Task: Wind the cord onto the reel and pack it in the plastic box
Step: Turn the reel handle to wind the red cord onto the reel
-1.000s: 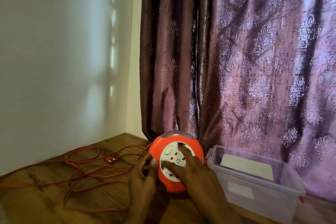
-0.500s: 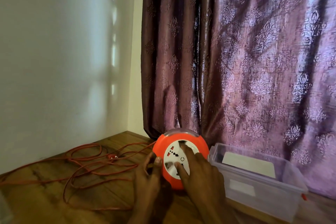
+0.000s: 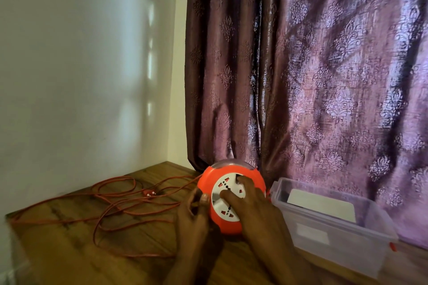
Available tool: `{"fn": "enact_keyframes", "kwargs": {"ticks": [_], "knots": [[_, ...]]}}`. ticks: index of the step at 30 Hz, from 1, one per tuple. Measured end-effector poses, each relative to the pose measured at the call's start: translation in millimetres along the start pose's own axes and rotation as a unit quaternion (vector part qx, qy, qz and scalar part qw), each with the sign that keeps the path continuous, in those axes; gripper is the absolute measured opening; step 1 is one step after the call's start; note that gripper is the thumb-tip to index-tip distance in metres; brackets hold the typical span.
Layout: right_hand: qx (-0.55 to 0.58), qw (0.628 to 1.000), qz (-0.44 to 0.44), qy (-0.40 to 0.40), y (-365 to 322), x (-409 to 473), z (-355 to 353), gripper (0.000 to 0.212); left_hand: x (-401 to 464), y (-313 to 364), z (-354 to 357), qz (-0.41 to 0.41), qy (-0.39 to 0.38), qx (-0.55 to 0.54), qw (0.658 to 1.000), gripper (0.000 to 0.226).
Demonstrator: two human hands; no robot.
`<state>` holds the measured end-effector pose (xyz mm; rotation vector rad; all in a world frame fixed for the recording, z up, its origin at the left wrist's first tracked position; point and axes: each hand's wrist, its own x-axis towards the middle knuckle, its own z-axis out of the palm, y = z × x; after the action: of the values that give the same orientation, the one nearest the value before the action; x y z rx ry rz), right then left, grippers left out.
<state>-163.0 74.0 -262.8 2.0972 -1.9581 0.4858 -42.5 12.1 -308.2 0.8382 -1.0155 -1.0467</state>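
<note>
An orange reel [image 3: 229, 222] with a white socket face stands upright on the wooden floor [image 3: 69, 250]. My right hand [image 3: 252, 210] lies on the white face, fingers spread, one fingertip in a recess near the top. My left hand [image 3: 193, 217] grips the reel's left rim, where the cord enters. The orange cord [image 3: 120, 210] lies in loose loops across the floor to the left, its plug [image 3: 148, 193] among them. A clear plastic box [image 3: 333, 236] stands open just right of the reel.
A white card lies inside the box [image 3: 322, 207]. A patterned purple curtain [image 3: 312, 76] hangs behind the reel and box. A white wall [image 3: 81, 76] borders the floor on the left.
The white socket face has turned under my right hand, whose fingers shifted round it. The cord loops have shifted slightly. My left hand stays at the rim.
</note>
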Motion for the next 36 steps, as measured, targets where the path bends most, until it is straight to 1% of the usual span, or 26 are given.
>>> {"fn": "enact_keyframes", "kwargs": {"ticks": [3,7,10,13,15,18,22,25,27,28,29,31,32,34,36], "knots": [[-0.009,1.0,-0.003,-0.018,-1,0,1,0.05,0,0,0,0.004,0.0,0.011,1.0,0.043],[-0.016,0.999,0.009,-0.041,-1,1,3,0.057,-1,0,-1,0.016,-0.003,0.028,0.999,0.042],[-0.01,0.999,0.026,-0.029,-1,1,5,0.058,-2,-1,-1,0.016,-0.007,0.029,0.999,0.04],[0.005,0.999,0.047,-0.015,-2,1,6,0.062,-2,0,0,0.023,-0.008,0.025,0.999,0.029],[0.013,0.998,0.064,0.009,-2,0,6,0.063,-1,0,0,0.026,-0.006,0.034,0.999,0.032],[0.05,0.993,0.095,0.047,-3,-3,7,0.06,-1,-2,1,0.026,-0.004,0.031,0.999,0.04],[0.106,0.979,0.151,0.088,-5,-4,8,0.06,-2,-4,2,0.018,-0.005,0.009,1.0,0.04],[0.173,0.961,0.194,0.091,-10,-1,8,0.061,-1,-3,1,0.026,-0.003,0.014,1.0,0.039],[0.212,0.952,0.206,0.084,-14,-1,6,0.062,0,-3,0,0.024,0.001,0.019,1.0,0.04],[0.202,0.955,0.204,0.079,-15,-1,5,0.062,0,-2,0,0.02,0.003,0.02,1.0,0.04],[0.167,0.963,0.196,0.075,-15,-3,3,0.062,0,-2,0,0.016,0.004,0.021,1.0,0.039],[0.061,0.981,0.159,0.089,-15,-5,-2,0.058,1,0,0,0.014,0.008,0.024,1.0,0.037],[0.029,0.987,0.13,0.093,-13,-5,-4,0.057,1,0,0,0.012,0.011,0.026,1.0,0.038],[0.01,0.995,0.08,0.06,-10,-3,-5,0.059,3,0,0,0.006,0.017,0.028,0.999,0.039],[0.012,0.999,0.052,0.005,-9,-2,-7,0.061,3,-1,0,-0.003,0.021,0.024,0.999,0.032]]}}
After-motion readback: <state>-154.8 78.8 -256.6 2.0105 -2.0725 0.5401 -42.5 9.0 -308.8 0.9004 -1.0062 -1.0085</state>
